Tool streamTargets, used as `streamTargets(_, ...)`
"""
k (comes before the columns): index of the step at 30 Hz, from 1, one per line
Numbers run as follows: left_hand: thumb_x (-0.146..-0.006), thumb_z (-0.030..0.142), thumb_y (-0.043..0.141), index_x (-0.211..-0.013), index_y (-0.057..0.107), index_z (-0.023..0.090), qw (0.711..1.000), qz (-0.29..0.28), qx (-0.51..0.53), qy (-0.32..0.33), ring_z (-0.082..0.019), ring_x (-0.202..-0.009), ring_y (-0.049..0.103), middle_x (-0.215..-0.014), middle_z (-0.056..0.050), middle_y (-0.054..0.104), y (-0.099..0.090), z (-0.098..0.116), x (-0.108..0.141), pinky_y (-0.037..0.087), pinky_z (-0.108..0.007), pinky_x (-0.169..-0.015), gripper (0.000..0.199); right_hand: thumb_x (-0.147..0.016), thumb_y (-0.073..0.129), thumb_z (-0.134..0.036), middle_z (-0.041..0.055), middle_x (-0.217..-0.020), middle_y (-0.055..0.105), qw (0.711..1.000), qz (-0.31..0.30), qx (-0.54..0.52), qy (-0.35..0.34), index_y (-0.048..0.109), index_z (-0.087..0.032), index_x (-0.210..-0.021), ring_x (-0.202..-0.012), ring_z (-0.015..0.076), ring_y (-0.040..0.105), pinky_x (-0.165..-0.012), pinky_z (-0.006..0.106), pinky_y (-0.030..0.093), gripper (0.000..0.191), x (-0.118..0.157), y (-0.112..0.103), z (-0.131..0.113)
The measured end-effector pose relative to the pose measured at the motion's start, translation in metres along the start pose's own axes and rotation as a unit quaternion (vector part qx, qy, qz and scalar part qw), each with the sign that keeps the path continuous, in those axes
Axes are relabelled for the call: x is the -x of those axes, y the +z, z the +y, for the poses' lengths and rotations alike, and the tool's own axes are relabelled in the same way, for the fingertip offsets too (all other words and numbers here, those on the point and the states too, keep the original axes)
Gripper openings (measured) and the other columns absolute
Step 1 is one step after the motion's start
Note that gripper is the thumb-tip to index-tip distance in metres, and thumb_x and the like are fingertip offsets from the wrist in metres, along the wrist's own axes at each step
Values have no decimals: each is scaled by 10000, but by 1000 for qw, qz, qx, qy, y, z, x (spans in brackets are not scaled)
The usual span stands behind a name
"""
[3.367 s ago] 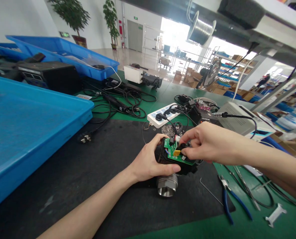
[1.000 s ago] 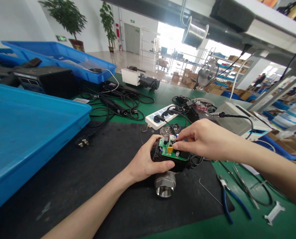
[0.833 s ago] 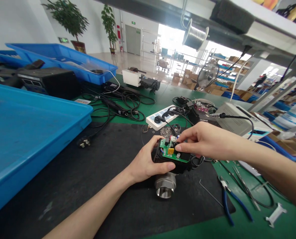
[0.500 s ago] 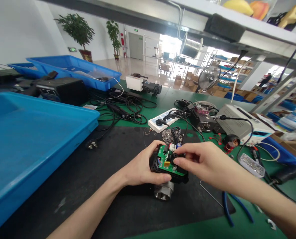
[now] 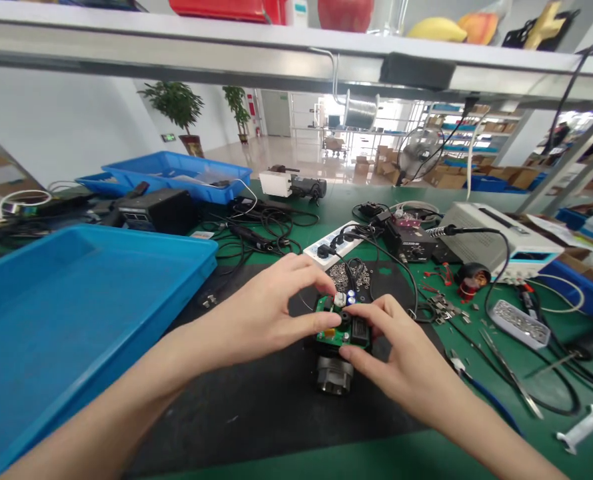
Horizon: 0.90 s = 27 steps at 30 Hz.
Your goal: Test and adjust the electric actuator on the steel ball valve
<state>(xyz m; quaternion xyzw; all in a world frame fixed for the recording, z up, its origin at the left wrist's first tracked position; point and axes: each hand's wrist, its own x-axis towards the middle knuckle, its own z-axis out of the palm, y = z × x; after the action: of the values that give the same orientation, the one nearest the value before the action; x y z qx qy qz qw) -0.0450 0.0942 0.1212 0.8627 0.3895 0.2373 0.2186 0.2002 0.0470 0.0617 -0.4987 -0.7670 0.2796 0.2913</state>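
A green circuit board (image 5: 329, 333) sits in a black housing with a silver metal cylinder (image 5: 334, 377) below its front. My left hand (image 5: 271, 310) reaches over the board from the left, thumb and forefinger bent in a pinch. Its thumb tip is at a small round black part (image 5: 345, 319), its forefinger by a white connector (image 5: 340, 300); what it grips is unclear. My right hand (image 5: 399, 353) is closed around the board assembly's right side, forefinger on top and thumb at the front edge. Two blue-sided capacitors (image 5: 351, 297) stand at the board's back.
A large blue tray (image 5: 141, 233) fills the left. Behind the board are loose metal rings (image 5: 341, 277) and a power strip (image 5: 331, 243). To the right lie tweezers (image 5: 514, 377), blue-handled pliers (image 5: 491, 393) and a white dish of small parts (image 5: 520, 323). A shelf (image 5: 256, 50) crosses overhead.
My left hand has moved from the housing's left side to above the board. My right hand has shifted from pinching the round black part to holding the assembly's right side. The view has tilted.
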Motion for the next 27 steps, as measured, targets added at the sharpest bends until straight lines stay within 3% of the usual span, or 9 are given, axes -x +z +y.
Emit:
streamTargets(5, -952, 443, 703, -1065, 734, 256, 977, -127, -163, 59, -201, -1044, 605, -1040, -10, 689, -9, 20, -26, 466, -301, -876, 221, -948, 694, -241, 29, -1087, 518, 999, 31, -1, -30, 595, -328, -1321, -950, 204, 575, -850, 364, 495, 396, -1, 5, -5)
streamTargets(12, -932, 404, 733, -1019, 791, 252, 959, -169, -209, 86, -210, -984, 629, -983, -34, 696, -15, 28, -41, 469, -291, -828, 185, -929, 734, -286, 62, -1216, 554, 995, 91, 11, -31, 508, -276, -1318, -1109, 256, 577, -954, 434, 513, 450, 7, 16, 4)
streamTargets(14, -943, 377, 722, -1007, 798, 251, 950, -193, -216, 114, -204, -955, 630, -964, -38, 692, -17, 31, -47, 462, -288, -807, 160, -897, 780, -341, 78, -1267, 544, 993, 116, 20, -27, 485, -265, -1344, -1160, 276, 573, -983, 457, 522, 541, 10, 21, 7)
streamTargets(17, -957, 327, 703, -994, 790, 220, 937, -225, -226, 146, -206, -977, 627, -951, -51, 685, -16, 34, -54, 464, -285, -830, 143, -781, 888, -401, 119, -1384, 499, 987, 155, 34, -18, 402, -237, -1457, -1270, 317, 544, -1057, 496, 513, 850, 12, 32, 15)
streamTargets(19, -965, 285, 685, -972, 778, 200, 933, -220, -234, 165, -208, -985, 619, -940, -58, 680, -13, 35, -55, 466, -287, -850, 126, -732, 924, -402, 142, -1451, 473, 984, 176, 31, -15, 347, -217, -1513, -1336, 335, 517, -1117, 513, 487, 988, 12, 39, 21)
streamTargets(27, -985, 234, 625, -977, 726, 187, 914, -179, -282, 229, -227, -975, 585, -978, -73, 651, -3, 26, -47, 459, -330, -862, 111, -719, 922, -447, 127, -1531, 497, 977, 178, -115, 28, 354, -236, -1535, -1329, 312, 579, -1138, 495, 503, 1016, 11, 53, 38)
